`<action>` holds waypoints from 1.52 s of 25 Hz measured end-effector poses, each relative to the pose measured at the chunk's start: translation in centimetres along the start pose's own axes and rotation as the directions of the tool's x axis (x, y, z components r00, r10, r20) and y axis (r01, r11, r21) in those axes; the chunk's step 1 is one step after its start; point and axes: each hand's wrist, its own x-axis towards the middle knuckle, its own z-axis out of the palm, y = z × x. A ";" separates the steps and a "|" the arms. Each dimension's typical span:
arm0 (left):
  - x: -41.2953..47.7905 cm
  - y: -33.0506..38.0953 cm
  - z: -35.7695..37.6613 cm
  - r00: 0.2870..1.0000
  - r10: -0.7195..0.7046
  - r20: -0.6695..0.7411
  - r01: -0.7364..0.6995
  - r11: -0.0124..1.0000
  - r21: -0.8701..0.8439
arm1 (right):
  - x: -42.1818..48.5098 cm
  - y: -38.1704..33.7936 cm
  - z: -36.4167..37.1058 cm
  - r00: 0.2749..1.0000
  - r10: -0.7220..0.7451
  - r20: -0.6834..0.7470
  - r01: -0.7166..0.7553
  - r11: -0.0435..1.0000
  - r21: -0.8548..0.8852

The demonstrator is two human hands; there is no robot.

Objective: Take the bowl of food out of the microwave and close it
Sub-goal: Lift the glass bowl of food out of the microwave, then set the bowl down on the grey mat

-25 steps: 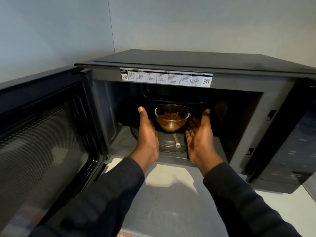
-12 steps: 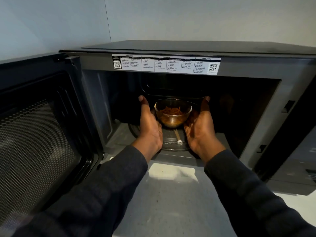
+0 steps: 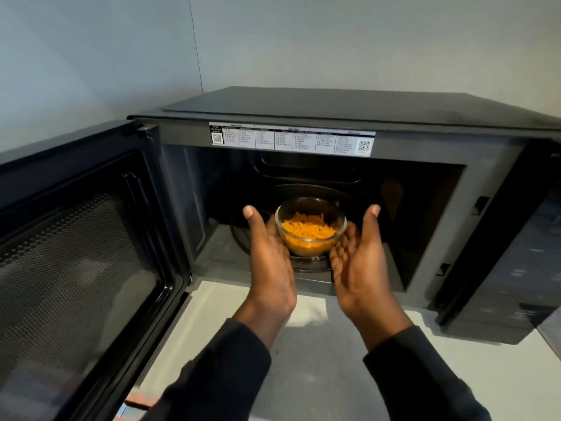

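A clear glass bowl (image 3: pixel 310 229) of orange food is at the front of the black microwave (image 3: pixel 334 117) cavity, over the glass turntable (image 3: pixel 306 265). My left hand (image 3: pixel 270 262) cups its left side and my right hand (image 3: pixel 358 262) cups its right side, fingers under the bowl and thumbs pointing up. The bowl looks lifted slightly off the turntable. The microwave door (image 3: pixel 76 262) stands wide open to the left.
The microwave stands on a light counter (image 3: pixel 303 344) in a corner of pale walls. A white label strip (image 3: pixel 291 141) runs along the top of the opening. The dark control panel (image 3: pixel 516 268) is at the right.
Both hands closed in on the bowl and drew it forward from the turntable's middle to the front of the cavity. The view pulled back and up.
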 end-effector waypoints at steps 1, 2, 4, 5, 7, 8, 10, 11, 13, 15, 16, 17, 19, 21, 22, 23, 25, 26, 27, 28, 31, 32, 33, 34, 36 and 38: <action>-1.0 0.0 -0.1 1.000 0.006 -0.012 -0.006 1.000 -0.019 | -1.0 -0.1 -0.2 1.000 0.006 0.011 -0.006 1.000 0.003; -2.0 0.1 -0.1 1.000 0.001 -0.026 -0.002 0.999 -0.044 | -2.1 -0.3 -0.3 1.000 0.018 0.016 -0.018 1.000 0.006; -4.1 0.2 -0.3 0.997 -0.025 -0.076 0.020 0.997 -0.071 | -4.3 -0.8 -0.5 0.999 0.036 0.015 -0.036 0.999 0.004; -5.0 0.1 -0.5 0.995 -0.036 -0.096 0.029 0.997 -0.070 | -5.3 -1.0 -0.7 0.999 0.043 0.007 -0.043 0.999 0.007; -7.0 0.7 -0.4 0.993 -0.054 -0.108 0.046 0.996 -0.079 | -7.7 -2.1 -0.8 0.999 0.043 -0.023 -0.043 0.999 0.012; -7.9 0.9 -0.2 0.993 -0.050 -0.110 0.041 0.996 -0.085 | -8.7 -2.4 -0.8 0.999 0.036 -0.031 -0.036 0.999 0.004; -9.9 1.5 0.2 0.991 -0.066 -0.119 0.059 0.997 -0.058 | -10.8 -3.4 -0.9 0.998 0.040 -0.045 -0.041 0.999 -0.014; -11.1 1.9 0.5 0.990 -0.081 -0.115 0.081 0.997 -0.007 | -12.2 -4.1 -0.9 0.997 0.050 -0.054 -0.051 0.999 -0.014; -13.3 2.6 1.1 0.993 -0.084 -0.079 0.094 0.988 0.125 | -14.7 -5.4 -1.0 0.997 0.063 -0.054 -0.065 0.997 -0.035; -15.4 3.1 1.7 0.997 -0.073 -0.013 0.074 0.971 0.226 | -17.1 -6.8 -1.3 0.996 0.069 -0.047 -0.073 0.994 -0.080; -16.4 3.3 1.9 0.997 -0.079 0.007 0.075 0.964 0.253 | -18.1 -7.1 -1.7 0.996 0.068 -0.052 -0.073 0.991 -0.109; -17.4 3.7 2.3 0.996 -0.091 0.020 0.083 0.960 0.269 | -19.0 -7.7 -2.1 0.995 0.067 -0.068 -0.076 0.987 -0.145; -19.5 4.1 3.3 0.991 -0.131 0.020 0.119 0.948 0.296 | -20.9 -9.0 -3.0 0.990 0.080 -0.116 -0.102 0.974 -0.204; -21.6 4.2 4.4 0.986 -0.164 0.028 0.145 0.929 0.340 | -22.2 -10.2 -4.1 0.984 0.085 -0.154 -0.119 0.966 -0.229; -22.5 4.3 5.1 0.984 -0.174 0.036 0.149 0.919 0.364 | -22.9 -10.9 -4.7 0.982 0.084 -0.170 -0.122 0.965 -0.231; -23.3 4.3 5.9 0.982 -0.180 0.054 0.146 0.911 0.385 | -23.6 -11.7 -5.2 0.981 0.077 -0.178 -0.119 0.964 -0.238; -24.7 4.3 7.8 0.976 -0.186 0.109 0.123 0.895 0.429 | -24.9 -13.3 -6.7 0.977 0.057 -0.207 -0.108 0.963 -0.247; -25.3 4.2 8.9 0.972 -0.185 0.142 0.102 0.885 0.455 | -25.5 -14.2 -7.5 0.974 0.046 -0.223 -0.101 0.966 -0.239; -25.9 4.1 10.0 0.966 -0.184 0.181 0.078 0.877 0.474 | -26.1 -15.2 -8.3 0.972 0.035 -0.234 -0.089 0.970 -0.226; -26.4 4.0 11.1 0.957 -0.186 0.222 0.057 0.872 0.486 | -26.6 -16.2 -9.0 0.969 0.022 -0.246 -0.077 0.974 -0.214; -27.5 4.0 14.7 0.925 -0.193 0.326 0.002 0.862 0.507 | -27.5 -19.4 -11.3 0.959 -0.032 -0.281 -0.032 0.974 -0.223; -27.5 4.0 15.9 0.917 -0.197 0.346 -0.005 0.863 0.504 | -27.4 -20.4 -11.9 0.955 -0.051 -0.292 -0.019 0.973 -0.231; -27.4 3.8 17.4 0.908 -0.201 0.367 -0.005 0.872 0.490 | -27.4 -21.4 -12.9 0.951 -0.073 -0.301 -0.002 0.970 -0.241; -27.1 3.5 18.8 0.902 -0.204 0.381 -0.001 0.880 0.475 | -27.2 -22.4 -13.8 0.948 -0.096 -0.304 0.017 0.968 -0.251; -26.5 3.1 21.4 0.886 -0.201 0.418 -0.014 0.890 0.457 | -26.4 -24.5 -15.3 0.940 -0.138 -0.311 0.054 0.963 -0.265; -25.7 2.3 24.0 0.859 -0.208 0.468 -0.038 0.886 0.463 | -25.4 -26.6 -16.9 0.933 -0.180 -0.312 0.091 0.956 -0.278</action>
